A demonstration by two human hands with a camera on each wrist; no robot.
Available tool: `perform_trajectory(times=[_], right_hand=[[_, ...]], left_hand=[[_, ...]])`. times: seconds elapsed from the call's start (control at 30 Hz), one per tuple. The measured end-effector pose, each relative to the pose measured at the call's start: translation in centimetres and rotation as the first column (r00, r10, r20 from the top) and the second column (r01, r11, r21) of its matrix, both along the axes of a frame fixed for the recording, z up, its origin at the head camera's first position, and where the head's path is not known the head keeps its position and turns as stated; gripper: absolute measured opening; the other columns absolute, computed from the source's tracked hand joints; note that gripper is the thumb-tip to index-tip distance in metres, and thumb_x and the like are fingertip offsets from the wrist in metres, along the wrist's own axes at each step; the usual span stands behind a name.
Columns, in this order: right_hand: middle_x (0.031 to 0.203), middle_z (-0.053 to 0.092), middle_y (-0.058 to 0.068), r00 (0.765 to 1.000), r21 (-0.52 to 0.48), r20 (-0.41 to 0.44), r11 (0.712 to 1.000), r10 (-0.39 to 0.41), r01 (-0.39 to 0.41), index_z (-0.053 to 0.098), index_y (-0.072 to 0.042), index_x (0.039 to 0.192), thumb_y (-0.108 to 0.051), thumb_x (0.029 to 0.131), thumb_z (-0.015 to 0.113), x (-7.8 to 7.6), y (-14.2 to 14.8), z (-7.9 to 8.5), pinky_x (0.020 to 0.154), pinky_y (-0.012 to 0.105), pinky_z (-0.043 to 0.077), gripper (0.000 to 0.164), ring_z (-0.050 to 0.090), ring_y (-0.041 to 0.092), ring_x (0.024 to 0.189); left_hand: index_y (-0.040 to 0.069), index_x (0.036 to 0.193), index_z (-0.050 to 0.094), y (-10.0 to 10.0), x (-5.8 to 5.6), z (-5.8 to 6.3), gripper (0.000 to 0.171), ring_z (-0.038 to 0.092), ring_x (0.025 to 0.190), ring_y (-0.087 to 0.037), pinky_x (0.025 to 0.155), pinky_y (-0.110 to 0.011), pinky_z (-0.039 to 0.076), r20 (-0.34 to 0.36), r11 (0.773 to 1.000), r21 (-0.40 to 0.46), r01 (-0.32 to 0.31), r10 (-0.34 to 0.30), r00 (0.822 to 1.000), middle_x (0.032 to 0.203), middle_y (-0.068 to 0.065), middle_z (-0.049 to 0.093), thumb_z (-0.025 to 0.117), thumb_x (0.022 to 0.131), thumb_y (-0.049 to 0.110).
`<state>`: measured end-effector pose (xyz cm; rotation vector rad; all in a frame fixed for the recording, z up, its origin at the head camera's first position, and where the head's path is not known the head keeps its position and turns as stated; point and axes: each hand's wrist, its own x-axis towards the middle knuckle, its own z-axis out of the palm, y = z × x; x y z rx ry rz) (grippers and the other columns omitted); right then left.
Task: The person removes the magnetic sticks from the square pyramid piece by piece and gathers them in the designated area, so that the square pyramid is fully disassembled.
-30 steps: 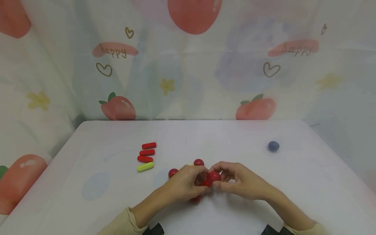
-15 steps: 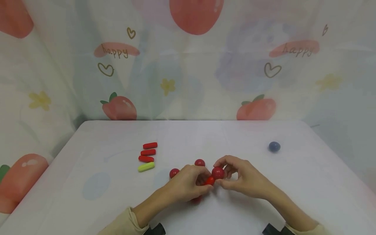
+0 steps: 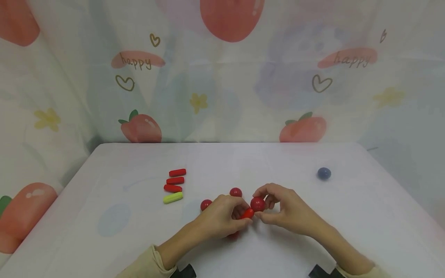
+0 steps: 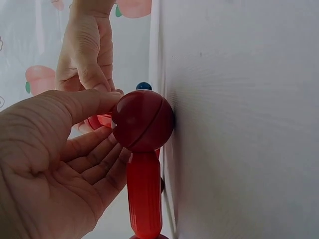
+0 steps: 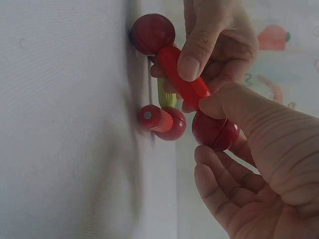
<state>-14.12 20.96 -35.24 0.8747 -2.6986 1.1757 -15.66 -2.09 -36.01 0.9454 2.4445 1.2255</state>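
In the head view my left hand (image 3: 222, 218) grips a red rod (image 3: 248, 213) of a ball-and-rod construction, its thumb along the rod in the right wrist view. My right hand (image 3: 288, 210) pinches a red ball (image 3: 257, 204) at that rod's right end; ball and rod touch. The rod's other end meets another red ball (image 5: 152, 34). Close to my left hand in the left wrist view, a red ball (image 4: 143, 121) sits atop a red rod (image 4: 144, 194). A yellow-green rod (image 5: 167, 93) shows behind the hands. My left hand hides much of the construction in the head view.
Three loose red rods (image 3: 175, 180) and a yellow-green rod (image 3: 172, 197) lie in a column left of the hands. A dark blue ball (image 3: 324, 173) rests at the back right of the white table (image 3: 139, 247). A patterned curtain (image 3: 222, 77) hangs behind.
My right hand has shifted slightly up and to the right with the red ball, uncovering more of the red rod. Over the last half second both hands have stayed nearly still.
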Motion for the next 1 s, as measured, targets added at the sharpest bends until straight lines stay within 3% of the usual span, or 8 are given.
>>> perform_trajectory(times=[0.1,0.2,0.3,0.5,0.7,0.83,1.0], right_hand=[[0.101,0.064,-0.007,0.992,0.033,-0.088,0.995,-0.086,0.089,0.065,-0.014,0.112,-0.001,0.078,0.084,-0.3,0.4,0.1,0.072,0.025,0.056,0.041,0.061,0.007,0.079],[0.102,0.063,-0.004,0.969,0.049,-0.178,0.982,-0.173,0.185,0.064,-0.011,0.112,0.001,0.075,0.087,-0.5,1.2,0.3,0.070,0.023,0.056,0.045,0.059,0.006,0.079],[0.102,0.064,-0.002,0.963,0.046,-0.196,0.979,-0.188,0.200,0.063,-0.010,0.112,0.003,0.074,0.087,-0.6,1.8,0.5,0.070,0.023,0.057,0.047,0.059,0.007,0.078],[0.106,0.065,0.001,0.969,0.057,-0.118,0.973,-0.216,0.223,0.062,-0.008,0.115,0.000,0.077,0.086,-0.9,2.6,0.6,0.072,0.026,0.059,0.046,0.062,0.009,0.081],[0.108,0.066,0.008,0.946,0.098,-0.054,0.941,-0.321,0.325,0.062,-0.004,0.117,-0.005,0.079,0.087,-1.2,5.3,0.1,0.070,0.024,0.058,0.046,0.062,0.013,0.081],[0.110,0.065,0.012,0.915,0.164,-0.009,0.903,-0.402,0.398,0.060,-0.002,0.120,-0.011,0.082,0.086,-1.2,7.8,-0.1,0.068,0.020,0.056,0.047,0.064,0.019,0.085],[0.112,0.065,0.019,0.849,0.263,0.053,0.828,-0.526,0.496,0.056,-0.001,0.124,-0.022,0.086,0.083,-1.7,11.0,-0.5,0.066,0.024,0.056,0.051,0.064,0.029,0.092]], left_hand=[[0.009,0.097,0.075,0.1,0.1,0.0,0.013,0.057,0.067,0.000,0.065,-0.016,0.052,0.010,1.000,-0.019,-0.007,0.008,1.000,0.074,0.012,0.064,0.083,0.086,0.012],[0.011,0.094,0.075,0.1,0.1,0.0,0.011,0.056,0.066,-0.001,0.063,-0.016,0.052,0.021,1.000,-0.025,-0.005,0.006,1.000,0.072,0.014,0.063,0.083,0.086,0.013],[0.011,0.093,0.075,0.1,0.2,0.0,0.009,0.057,0.066,0.000,0.064,-0.016,0.053,0.030,1.000,-0.013,-0.007,0.008,1.000,0.073,0.014,0.063,0.082,0.087,0.013],[0.012,0.093,0.073,-0.1,0.2,0.2,0.010,0.058,0.067,0.000,0.067,-0.017,0.053,0.034,1.000,-0.007,-0.022,0.023,0.999,0.074,0.014,0.063,0.082,0.087,0.014],[0.012,0.093,0.074,-0.3,0.2,0.0,0.010,0.058,0.068,0.001,0.067,-0.016,0.053,0.023,1.000,0.000,-0.011,0.011,1.000,0.074,0.014,0.063,0.082,0.088,0.014],[0.013,0.093,0.073,-0.4,0.1,-0.1,0.010,0.058,0.069,0.001,0.068,-0.016,0.053,0.012,1.000,0.007,0.001,-0.001,1.000,0.074,0.014,0.063,0.081,0.088,0.014],[0.013,0.094,0.073,-0.5,0.0,-0.2,0.011,0.057,0.070,0.001,0.068,-0.016,0.052,0.004,1.000,0.003,0.003,-0.003,1.000,0.075,0.015,0.062,0.081,0.088,0.014]])
